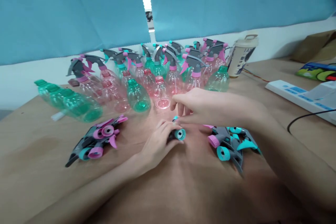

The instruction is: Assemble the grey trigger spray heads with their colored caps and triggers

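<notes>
Low at the centre, my left hand (159, 142) is wrapped round a grey spray head with a teal collar (180, 134); the collar's open end faces me. Just above it is my right hand (185, 106), bent down with its thumb by the spray head's teal nozzle (175, 119). Its fingers are curled and partly apart, and whether they grip anything is hidden. Behind my hands stand a clear pink bottle without a head (160, 92) and a green one (138, 96). Loose spray heads lie in a left pile (107, 131) and a right pile (223, 153).
Bottles with spray heads (172, 73) stand in rows at the back. Green bottles (69, 99) are at the left. A paper cup (240, 56) stands back right, near a white power strip (299, 94) with a black cable, a colourful packet (317, 71) and a cardboard box (312, 47).
</notes>
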Available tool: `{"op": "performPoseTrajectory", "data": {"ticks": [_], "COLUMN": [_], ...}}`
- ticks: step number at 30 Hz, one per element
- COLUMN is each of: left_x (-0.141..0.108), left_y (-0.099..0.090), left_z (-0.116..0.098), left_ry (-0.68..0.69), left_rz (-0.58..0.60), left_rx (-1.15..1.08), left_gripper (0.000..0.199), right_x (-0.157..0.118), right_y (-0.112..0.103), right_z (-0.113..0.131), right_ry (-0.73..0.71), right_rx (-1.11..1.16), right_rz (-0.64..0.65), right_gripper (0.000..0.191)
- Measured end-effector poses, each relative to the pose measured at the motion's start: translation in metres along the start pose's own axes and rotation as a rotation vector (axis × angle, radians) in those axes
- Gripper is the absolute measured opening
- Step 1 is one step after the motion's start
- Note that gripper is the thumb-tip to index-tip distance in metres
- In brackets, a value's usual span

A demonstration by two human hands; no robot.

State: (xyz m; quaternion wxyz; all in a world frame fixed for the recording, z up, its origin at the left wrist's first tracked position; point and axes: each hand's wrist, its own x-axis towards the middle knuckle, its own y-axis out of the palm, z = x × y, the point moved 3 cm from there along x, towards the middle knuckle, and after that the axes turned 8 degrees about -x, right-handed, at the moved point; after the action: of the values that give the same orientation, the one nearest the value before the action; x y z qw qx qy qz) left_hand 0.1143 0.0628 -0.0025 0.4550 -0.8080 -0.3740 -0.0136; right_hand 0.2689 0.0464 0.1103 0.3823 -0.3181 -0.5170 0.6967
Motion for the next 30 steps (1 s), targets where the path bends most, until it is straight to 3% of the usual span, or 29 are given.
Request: {"op": "performPoseTrajectory", "data": {"ticks": [4, 7, 12, 18, 24, 30], "left_x": [-0.032, -0.043, -0.045, -0.046, -0.044, -0.041], "left_y": [-0.027, -0.034, -0.032, -0.033, -0.033, -0.034], "left_z": [0.008, 0.01, 0.01, 0.005, 0.004, 0.002], "left_ry": [-0.204, -0.265, -0.179, -0.043, -0.05, -0.052], "left_rz": [-0.229, -0.32, -0.303, -0.312, -0.267, -0.227], "left_rx": [-0.115, -0.194, -0.143, -0.022, -0.05, -0.064], "left_gripper": [0.027, 0.029, 0.029, 0.031, 0.03, 0.014], "right_x": [0.011, 0.022, 0.033, 0.033, 0.031, 0.032], "right_y": [0.008, 0.025, 0.043, 0.044, 0.047, 0.054], "right_z": [0.013, 0.022, 0.028, 0.028, 0.032, 0.037], "right_ry": [-0.113, -0.189, -0.266, -0.241, -0.237, -0.303], "right_rx": [0.087, 0.116, 0.098, 0.083, 0.022, 0.014], "right_rz": [-0.144, -0.179, -0.186, -0.118, -0.114, -0.121], "right_gripper": [0.008, 0.002, 0.005, 0.008, 0.009, 0.012]}}
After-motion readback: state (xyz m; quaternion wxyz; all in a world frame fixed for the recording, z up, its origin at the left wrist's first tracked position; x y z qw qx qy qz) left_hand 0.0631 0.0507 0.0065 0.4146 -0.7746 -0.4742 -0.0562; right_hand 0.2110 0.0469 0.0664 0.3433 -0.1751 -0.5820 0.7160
